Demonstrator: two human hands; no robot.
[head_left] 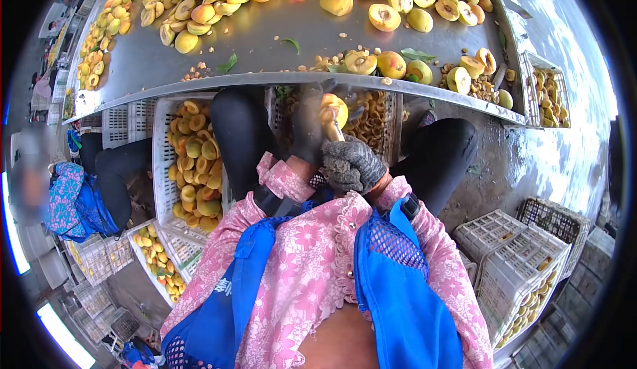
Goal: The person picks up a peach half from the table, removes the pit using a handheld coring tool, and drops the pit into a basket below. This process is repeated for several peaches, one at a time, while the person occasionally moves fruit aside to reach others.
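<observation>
Spanning the upper part of the head view, a broad grey sheet-metal worktable [255,34] bears yellow, red-tinged peaches [385,17], whole and halved, heaped mostly toward its far side. Below its near edge, beside the person's black-clad left leg [242,130], stands a white slatted plastic crate [160,170] filled with yellow halves [199,163]. A second slatted crate [397,123], holding brownish-orange pieces [371,127], sits between the legs, partly hidden by the hands. The right hand [353,164], in a grey knitted glove, has its fingers curled closed on a slim pale tool handle [334,130]. The left hand [308,117], dark and blurred, lies beside the fruit; finger opening and grip cannot be determined. The item under work, a rounded yellow-orange peach [334,108], is at the handle's far end, above the second crate. The tool's working tip is not visible. Step in hand is judged to be cutting or pitting this peach; the next move appears to call for steady support of the fruit and controlled pressure on the tool. Small green leaves [227,63] and smaller tan stones [490,95] litter the metal.
</observation>
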